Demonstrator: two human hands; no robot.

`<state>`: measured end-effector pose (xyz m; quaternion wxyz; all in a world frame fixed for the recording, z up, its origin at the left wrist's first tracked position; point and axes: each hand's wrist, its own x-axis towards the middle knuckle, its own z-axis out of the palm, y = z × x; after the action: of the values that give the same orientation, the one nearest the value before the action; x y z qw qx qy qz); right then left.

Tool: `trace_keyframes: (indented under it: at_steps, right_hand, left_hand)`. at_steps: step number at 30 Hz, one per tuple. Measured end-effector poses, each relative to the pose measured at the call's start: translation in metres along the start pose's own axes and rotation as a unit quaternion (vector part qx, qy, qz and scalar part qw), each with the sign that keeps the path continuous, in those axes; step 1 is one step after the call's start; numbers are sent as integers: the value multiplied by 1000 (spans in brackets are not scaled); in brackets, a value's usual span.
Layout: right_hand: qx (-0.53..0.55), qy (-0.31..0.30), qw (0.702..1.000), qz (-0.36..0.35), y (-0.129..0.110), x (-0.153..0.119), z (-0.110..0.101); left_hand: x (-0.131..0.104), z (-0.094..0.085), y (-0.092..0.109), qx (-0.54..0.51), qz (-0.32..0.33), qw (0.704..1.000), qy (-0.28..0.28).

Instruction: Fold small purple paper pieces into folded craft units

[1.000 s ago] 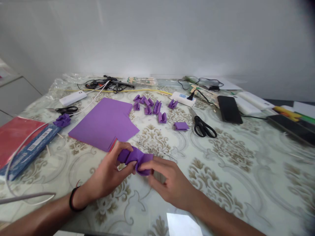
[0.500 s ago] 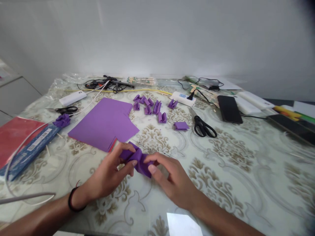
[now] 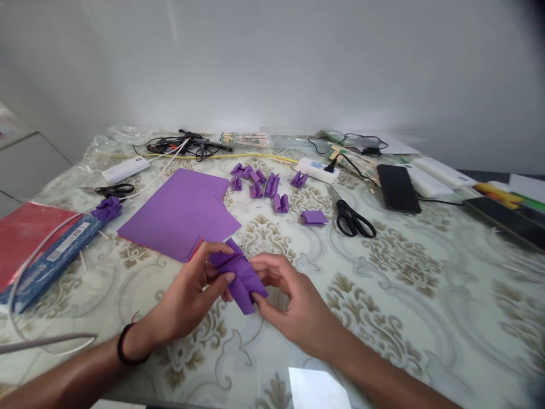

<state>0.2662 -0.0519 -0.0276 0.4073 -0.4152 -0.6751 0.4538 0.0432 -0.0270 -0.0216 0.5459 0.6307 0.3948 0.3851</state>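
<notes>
A creased piece of purple paper (image 3: 240,275) is held between both hands above the near middle of the table. My left hand (image 3: 200,289) pinches its left end, thumb on top. At its right end my right hand (image 3: 289,301) grips the edge, with the thumb at the lower corner and the other fingers partly behind it. Flat purple sheets (image 3: 179,210) lie just beyond my left hand. Several small folded purple pieces (image 3: 271,185) stand farther back, and a flat folded one (image 3: 314,217) lies nearer.
Black-handled scissors (image 3: 353,218) lie right of the folded pieces; another pair (image 3: 114,190) is at the left near a crumpled purple piece (image 3: 107,209). A power strip (image 3: 317,170), phone (image 3: 398,188) and cables (image 3: 191,146) are farther back. A red pack (image 3: 34,238) lies left.
The purple paper has turned and opened out flatter between the hands. My right hand has shifted its grip, its fingers now partly behind the paper.
</notes>
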Motion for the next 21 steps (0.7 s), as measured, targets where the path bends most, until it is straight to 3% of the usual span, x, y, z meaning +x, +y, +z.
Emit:
trace_keyframes:
  at_steps: [12,21]
  right_hand:
    - [-59,-3,997,-53,-1,0,-1]
    - [-65,19,997,-42,0,-2,-1]
  left_hand:
    - [3,2,2,7,-29,999,31]
    - [4,2,6,18,-19,999,43]
